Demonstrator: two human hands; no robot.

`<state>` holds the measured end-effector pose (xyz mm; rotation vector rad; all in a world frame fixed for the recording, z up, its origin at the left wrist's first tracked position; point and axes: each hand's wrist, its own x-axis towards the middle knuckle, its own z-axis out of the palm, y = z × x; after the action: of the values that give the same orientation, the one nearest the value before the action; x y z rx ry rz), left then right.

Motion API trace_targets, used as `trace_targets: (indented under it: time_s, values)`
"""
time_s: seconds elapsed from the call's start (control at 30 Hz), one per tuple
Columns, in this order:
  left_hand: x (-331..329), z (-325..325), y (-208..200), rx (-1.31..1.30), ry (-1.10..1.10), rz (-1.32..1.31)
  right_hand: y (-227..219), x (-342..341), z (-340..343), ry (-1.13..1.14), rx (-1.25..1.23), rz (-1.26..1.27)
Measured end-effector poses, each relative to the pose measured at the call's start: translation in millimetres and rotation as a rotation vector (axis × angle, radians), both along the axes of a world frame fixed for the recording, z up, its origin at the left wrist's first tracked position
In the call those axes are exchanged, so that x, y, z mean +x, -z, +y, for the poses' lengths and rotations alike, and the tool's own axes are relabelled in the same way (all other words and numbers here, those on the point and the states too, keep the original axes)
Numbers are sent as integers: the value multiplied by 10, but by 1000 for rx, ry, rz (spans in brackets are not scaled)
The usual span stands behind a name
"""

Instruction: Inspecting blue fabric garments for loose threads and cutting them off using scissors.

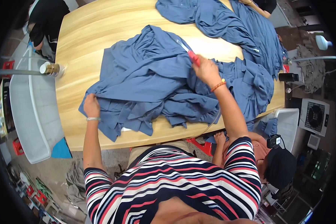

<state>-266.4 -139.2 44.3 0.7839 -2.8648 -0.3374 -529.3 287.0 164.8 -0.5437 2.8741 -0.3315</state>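
Observation:
A blue garment [138,71] lies spread and rumpled across the wooden table in front of me. My left hand [91,105] is closed, pinching the fabric at the garment's left side. Over its upper right part, my right hand [206,69] grips a red-handled tool [193,58] with a narrow metal blade pointing up and left. The blade lies on or just above the cloth; whether it touches is not clear. Its exact kind is hard to make out. More blue garments [250,80] are heaped to the right of my right hand.
Further blue garments [220,26] stretch over the far right of the wooden table [76,48]. A jar [50,69] stands by its left edge. White bins [35,108] sit beside the table. People are at the far left, far right and close on my right, one wearing a dark cap [282,170].

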Motion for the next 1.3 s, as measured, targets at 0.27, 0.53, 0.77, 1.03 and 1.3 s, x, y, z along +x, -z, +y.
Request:
trace_targets:
  time_s: [0.27,0.53,0.77,1.03,1.3]
  values:
    - [188,1075,-509,388,355,264,230,401,183,112,117,-234]
    - [-105,1615,-456,338,383,316,47,160,249,0,-115,-269]
    - [-599,808,-236,240,454,-42,-466,-217,249,71,-420,-247]
    - [-1586,296,-557,292,56,570,-413,-808,39,102,-375,35]
    - [-835,1182,-201,611,245,106,-49,569,-237,-185,-115,-72]
